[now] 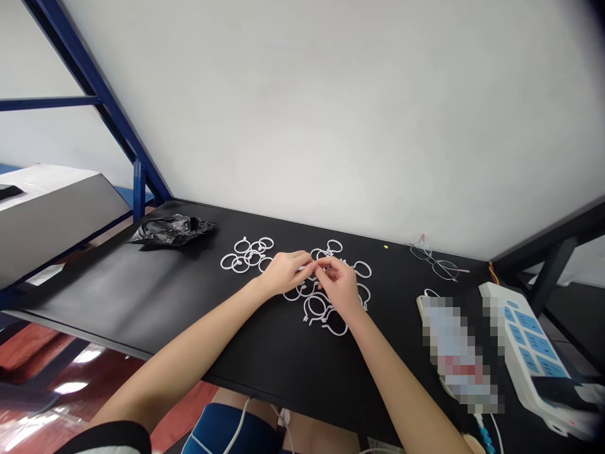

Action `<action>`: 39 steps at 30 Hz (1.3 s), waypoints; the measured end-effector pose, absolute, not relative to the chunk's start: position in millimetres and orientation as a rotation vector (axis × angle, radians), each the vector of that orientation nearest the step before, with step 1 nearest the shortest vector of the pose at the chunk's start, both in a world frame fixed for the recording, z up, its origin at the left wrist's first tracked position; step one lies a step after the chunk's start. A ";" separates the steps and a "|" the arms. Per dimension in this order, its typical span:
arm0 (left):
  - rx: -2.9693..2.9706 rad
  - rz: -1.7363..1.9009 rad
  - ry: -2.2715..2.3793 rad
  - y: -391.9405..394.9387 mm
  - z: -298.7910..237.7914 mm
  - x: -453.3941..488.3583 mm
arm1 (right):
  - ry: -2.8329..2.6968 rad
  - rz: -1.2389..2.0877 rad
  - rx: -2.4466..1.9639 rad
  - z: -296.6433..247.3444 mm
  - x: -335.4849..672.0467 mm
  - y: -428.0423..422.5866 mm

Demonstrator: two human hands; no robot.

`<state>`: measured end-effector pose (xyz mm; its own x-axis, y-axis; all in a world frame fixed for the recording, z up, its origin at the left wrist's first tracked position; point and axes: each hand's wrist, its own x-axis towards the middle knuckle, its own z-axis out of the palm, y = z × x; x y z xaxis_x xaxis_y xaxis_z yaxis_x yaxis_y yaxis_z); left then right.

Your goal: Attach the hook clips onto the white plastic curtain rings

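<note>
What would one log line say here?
Left hand, right hand: fingertips close together | around: white rings | surface: black table | held item: unclear

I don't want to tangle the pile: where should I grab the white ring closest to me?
Probably pinch the white ring by its curved near side, coming from the table's near edge. That arc faces bare tabletop, while its far side lies close to other rings.

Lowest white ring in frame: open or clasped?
Open, it seems: the white ring below the right hand shows a gap between its ends on its left side.
</note>
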<state>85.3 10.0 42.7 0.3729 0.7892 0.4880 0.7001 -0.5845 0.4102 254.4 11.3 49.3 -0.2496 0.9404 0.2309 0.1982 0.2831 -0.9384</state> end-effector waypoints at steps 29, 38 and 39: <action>2.379 1.150 1.269 10.6 43.5 87.1 | -1.682 0.914 -1.015 47.5 252.4 8.0; 2.309 1.161 1.211 11.5 46.4 87.3 | -1.676 0.989 -1.006 49.5 251.5 7.9; 2.314 1.150 1.205 11.8 46.2 87.0 | -1.675 0.996 -1.005 48.8 251.4 8.1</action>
<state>87.0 11.8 46.2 0.3320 0.7871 0.5199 0.5562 -0.6085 0.5660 251.4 8.1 48.8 -0.2498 0.9235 0.2910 0.1848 0.3404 -0.9219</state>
